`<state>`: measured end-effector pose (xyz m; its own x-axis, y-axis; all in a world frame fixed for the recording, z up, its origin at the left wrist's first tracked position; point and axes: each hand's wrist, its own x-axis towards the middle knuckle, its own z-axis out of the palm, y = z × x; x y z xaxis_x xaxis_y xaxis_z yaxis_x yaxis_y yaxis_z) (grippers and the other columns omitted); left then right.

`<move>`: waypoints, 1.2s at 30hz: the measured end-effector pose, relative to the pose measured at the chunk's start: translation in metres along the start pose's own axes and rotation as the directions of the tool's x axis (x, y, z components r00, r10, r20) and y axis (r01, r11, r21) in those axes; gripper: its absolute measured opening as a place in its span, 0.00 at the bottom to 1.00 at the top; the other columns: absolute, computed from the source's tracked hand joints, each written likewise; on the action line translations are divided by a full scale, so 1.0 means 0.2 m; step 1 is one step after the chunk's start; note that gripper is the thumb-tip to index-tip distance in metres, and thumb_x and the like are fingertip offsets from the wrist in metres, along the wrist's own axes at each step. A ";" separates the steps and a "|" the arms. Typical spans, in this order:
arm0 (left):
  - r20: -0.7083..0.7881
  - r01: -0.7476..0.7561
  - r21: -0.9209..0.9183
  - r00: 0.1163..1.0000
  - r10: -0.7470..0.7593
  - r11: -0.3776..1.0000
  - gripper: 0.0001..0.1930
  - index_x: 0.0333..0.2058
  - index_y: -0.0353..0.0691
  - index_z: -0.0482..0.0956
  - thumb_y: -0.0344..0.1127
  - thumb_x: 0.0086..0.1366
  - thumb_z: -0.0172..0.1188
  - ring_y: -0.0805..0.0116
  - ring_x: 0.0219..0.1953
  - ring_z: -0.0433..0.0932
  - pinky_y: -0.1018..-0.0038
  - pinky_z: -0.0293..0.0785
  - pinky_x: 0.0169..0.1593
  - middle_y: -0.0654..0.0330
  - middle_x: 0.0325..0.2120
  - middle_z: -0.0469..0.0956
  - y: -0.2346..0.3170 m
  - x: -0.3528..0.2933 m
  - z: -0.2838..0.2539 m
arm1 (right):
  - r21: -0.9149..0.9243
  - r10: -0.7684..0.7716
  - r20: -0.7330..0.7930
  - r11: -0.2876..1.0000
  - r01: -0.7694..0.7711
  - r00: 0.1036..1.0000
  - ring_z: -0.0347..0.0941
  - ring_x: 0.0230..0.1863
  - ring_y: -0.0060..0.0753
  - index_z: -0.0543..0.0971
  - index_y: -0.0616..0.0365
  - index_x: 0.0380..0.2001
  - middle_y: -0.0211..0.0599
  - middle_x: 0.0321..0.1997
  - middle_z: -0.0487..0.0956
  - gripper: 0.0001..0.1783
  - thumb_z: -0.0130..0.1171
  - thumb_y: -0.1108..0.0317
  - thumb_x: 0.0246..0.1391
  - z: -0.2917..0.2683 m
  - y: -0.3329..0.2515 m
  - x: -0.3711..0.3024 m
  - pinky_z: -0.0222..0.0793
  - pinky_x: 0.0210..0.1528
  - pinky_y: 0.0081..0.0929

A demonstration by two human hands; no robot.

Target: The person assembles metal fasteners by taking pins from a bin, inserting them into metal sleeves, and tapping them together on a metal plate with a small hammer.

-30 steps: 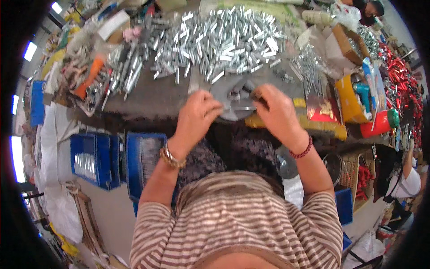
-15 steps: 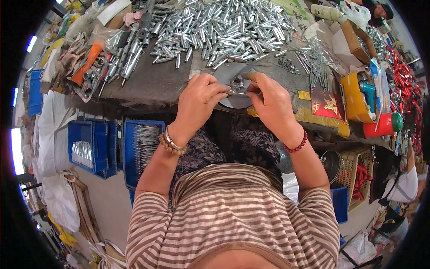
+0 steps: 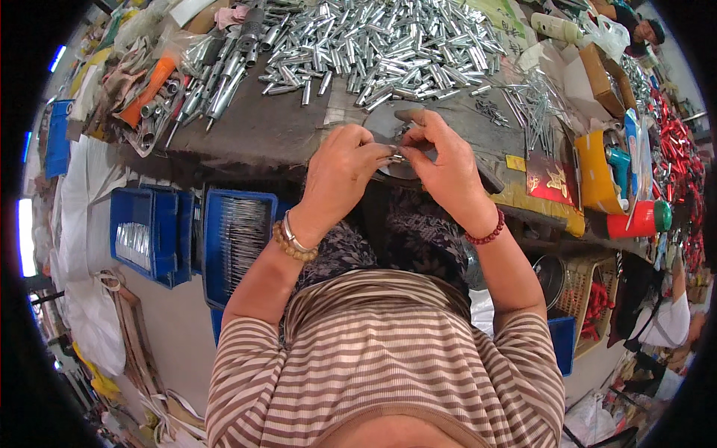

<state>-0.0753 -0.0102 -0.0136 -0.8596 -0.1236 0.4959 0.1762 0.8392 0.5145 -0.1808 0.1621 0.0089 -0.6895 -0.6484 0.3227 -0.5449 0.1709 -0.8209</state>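
Above the bench's front edge, my left hand point(image 3: 342, 168) and my right hand point(image 3: 446, 158) meet, fingertips almost touching. Between them is a small silvery metal piece point(image 3: 396, 158), pinched from the left by my thumb and fingers and from the right by my other thumb and index finger. The fingers hide much of it, so its full shape does not show. Beneath the hands lies a round grey plate point(image 3: 382, 118), mostly covered by them. Beyond it spreads a large heap of shiny metal tubes point(image 3: 403, 56).
Thin metal rods point(image 3: 543, 116) and small pins point(image 3: 491, 113) lie right of the heap, near a red card point(image 3: 550, 179) and a yellow holder point(image 3: 595, 160). Larger metal tools point(image 3: 224, 86) lie at left. Below the bench stand blue bins point(image 3: 212, 257) and a beige basket point(image 3: 571, 275).
My hands have drawn closer together around the small metal piece, the left moving right and slightly down. The whole view has shifted a little.
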 end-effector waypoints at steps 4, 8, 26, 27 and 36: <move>-0.007 0.013 -0.022 1.000 -0.013 1.000 0.07 0.37 0.42 0.88 0.30 0.59 0.71 0.56 0.40 0.78 0.63 0.75 0.43 0.60 0.34 0.76 -0.01 0.00 0.01 | -0.033 -0.017 0.001 0.999 0.017 1.000 0.82 0.42 0.50 0.78 0.57 0.54 0.43 0.38 0.84 0.24 0.65 0.81 0.54 0.00 0.01 -0.03 0.78 0.45 0.39; -0.004 0.013 -0.029 1.000 -0.013 1.000 0.07 0.37 0.42 0.88 0.30 0.59 0.71 0.57 0.40 0.78 0.62 0.76 0.42 0.60 0.33 0.76 -0.01 0.00 0.00 | -0.071 -0.048 0.021 0.996 0.049 0.999 0.82 0.42 0.51 0.77 0.58 0.54 0.43 0.38 0.84 0.24 0.65 0.81 0.54 0.00 0.01 -0.02 0.77 0.45 0.41; 0.013 0.053 -0.102 0.999 -0.052 0.993 0.07 0.36 0.41 0.88 0.25 0.58 0.70 0.55 0.38 0.79 0.61 0.75 0.41 0.59 0.33 0.77 -0.04 0.01 0.03 | -0.423 -0.364 0.066 0.833 0.356 0.929 0.74 0.43 0.49 0.76 0.58 0.50 0.40 0.38 0.77 0.20 0.60 0.79 0.51 0.05 0.01 -0.05 0.73 0.47 0.44; 0.015 0.074 -0.110 0.997 -0.073 0.991 0.07 0.37 0.42 0.88 0.27 0.59 0.71 0.55 0.39 0.79 0.61 0.75 0.41 0.59 0.33 0.77 -0.04 0.01 0.02 | -0.409 -0.360 0.083 0.838 0.361 0.929 0.75 0.44 0.49 0.77 0.58 0.50 0.40 0.39 0.77 0.20 0.61 0.78 0.51 0.04 0.01 -0.05 0.73 0.47 0.44; 0.070 0.089 -0.118 0.994 -0.081 0.989 0.08 0.39 0.44 0.89 0.33 0.61 0.72 0.57 0.38 0.78 0.62 0.74 0.42 0.60 0.33 0.76 -0.01 0.01 0.00 | -0.685 -0.085 0.001 0.726 0.062 0.996 0.76 0.49 0.51 0.81 0.54 0.49 0.42 0.42 0.79 0.20 0.69 0.74 0.50 -0.26 0.12 -0.12 0.73 0.51 0.46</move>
<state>-0.0771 -0.0120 -0.0140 -0.9024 -0.1543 0.4023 0.1540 0.7566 0.6355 -0.2019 0.2200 0.0050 -0.6404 -0.6615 0.3903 -0.7654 0.5918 -0.2528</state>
